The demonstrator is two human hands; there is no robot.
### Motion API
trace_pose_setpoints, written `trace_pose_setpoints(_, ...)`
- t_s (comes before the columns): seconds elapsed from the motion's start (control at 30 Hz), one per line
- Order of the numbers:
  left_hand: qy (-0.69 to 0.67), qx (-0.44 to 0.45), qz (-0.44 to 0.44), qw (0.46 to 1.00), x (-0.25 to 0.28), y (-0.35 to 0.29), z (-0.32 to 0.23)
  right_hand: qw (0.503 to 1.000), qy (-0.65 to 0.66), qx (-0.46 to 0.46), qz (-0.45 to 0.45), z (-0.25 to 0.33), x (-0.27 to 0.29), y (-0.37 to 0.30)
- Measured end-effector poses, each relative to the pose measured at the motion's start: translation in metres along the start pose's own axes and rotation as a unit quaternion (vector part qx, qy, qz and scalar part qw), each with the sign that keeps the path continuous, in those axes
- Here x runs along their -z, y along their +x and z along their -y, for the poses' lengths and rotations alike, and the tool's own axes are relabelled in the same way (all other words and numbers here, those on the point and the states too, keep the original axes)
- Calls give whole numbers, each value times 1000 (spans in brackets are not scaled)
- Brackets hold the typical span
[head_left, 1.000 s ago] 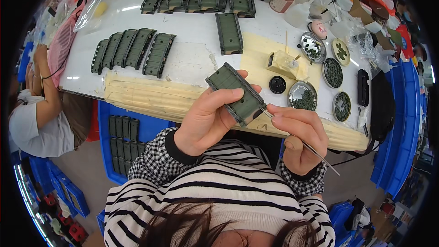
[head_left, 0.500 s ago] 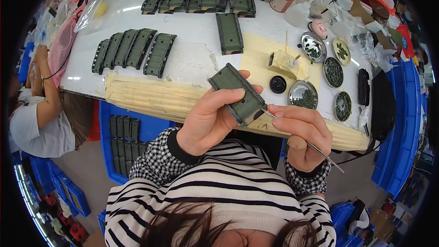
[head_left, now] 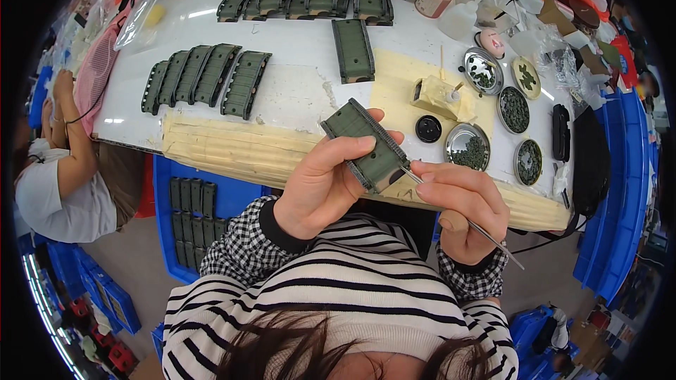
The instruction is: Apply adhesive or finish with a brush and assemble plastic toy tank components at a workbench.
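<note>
My left hand grips a dark green rectangular panel with ridged grey edges, the thumb on its face and fingers behind. It is tilted above the table's near edge. In my right hand is a thin metal tool, pinched near its front. The tool's tip meets the panel's lower right edge; whether it holds a small part there is too small to tell. Just beyond my right hand, a round metal dish contains small dark green pieces. A black round lid lies beside it.
A yellow-taped holder with a small bottle stands past the lid. Several more dishes of green pieces sit rightward. Similar panels lie in rows at the back and left. A blue crate is below left; another person's arm is far left.
My right hand and the metal tool have shifted very slightly left. The panel and my left hand stay almost in place.
</note>
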State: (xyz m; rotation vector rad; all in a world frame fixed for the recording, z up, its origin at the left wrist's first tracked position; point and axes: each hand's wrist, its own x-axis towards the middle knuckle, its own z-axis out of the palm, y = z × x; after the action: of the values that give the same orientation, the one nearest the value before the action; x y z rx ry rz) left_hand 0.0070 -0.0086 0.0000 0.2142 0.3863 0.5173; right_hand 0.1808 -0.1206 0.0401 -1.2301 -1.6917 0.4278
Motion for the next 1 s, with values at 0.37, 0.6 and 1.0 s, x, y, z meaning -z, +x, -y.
trace_pose_setpoints(0.37, 8, -14, -26, 1000, -2, 0, 2, 1000, 0, 6, -3, -1, -1, 0)
trace_pose_setpoints(0.6, -18, -6, 9, 1000, 1, -1, 2, 1000, 5, 9, -19, -3, -4, -2)
trace_pose_setpoints(1.0, 9, -23, -12, 1000, -2, 0, 2, 1000, -2, 11, -11, 0, -2, 0)
